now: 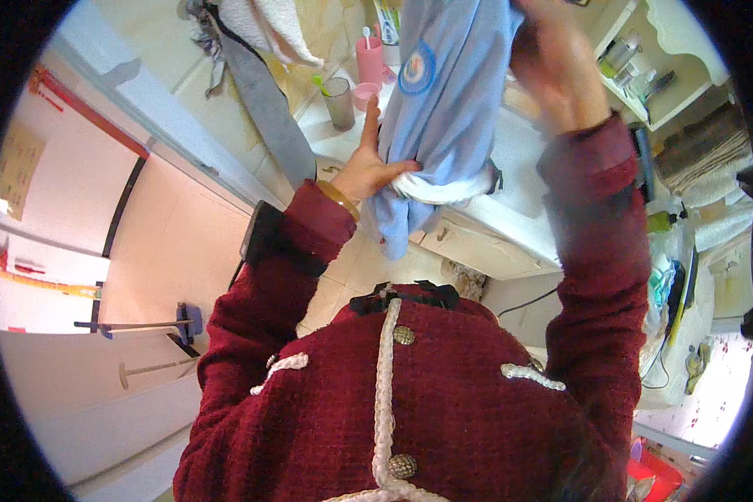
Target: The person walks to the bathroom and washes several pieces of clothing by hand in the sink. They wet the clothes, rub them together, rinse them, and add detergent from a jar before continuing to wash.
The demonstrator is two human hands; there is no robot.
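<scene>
A light blue garment point(452, 106) with a round printed patch hangs in front of me, its top cut off by the upper edge of the view. Near its lower end a white band point(442, 188) runs across the cloth, and a blue end dangles below it. My left hand point(367, 169) grips the garment at its left side, thumb across the front and some fingers hidden behind the cloth. At the garment's upper right edge is my right hand point(558, 69), raised and blurred. Its fingertips are partly hidden, so its hold on the cloth is unclear.
Behind the garment a white countertop point(521, 182) carries a grey cup point(339, 105) and a pink cup point(369, 59) with a toothbrush. Grey cloth point(270, 106) hangs at left. A shelf point(671, 94) with bottles and hanging towels point(706, 150) are at right.
</scene>
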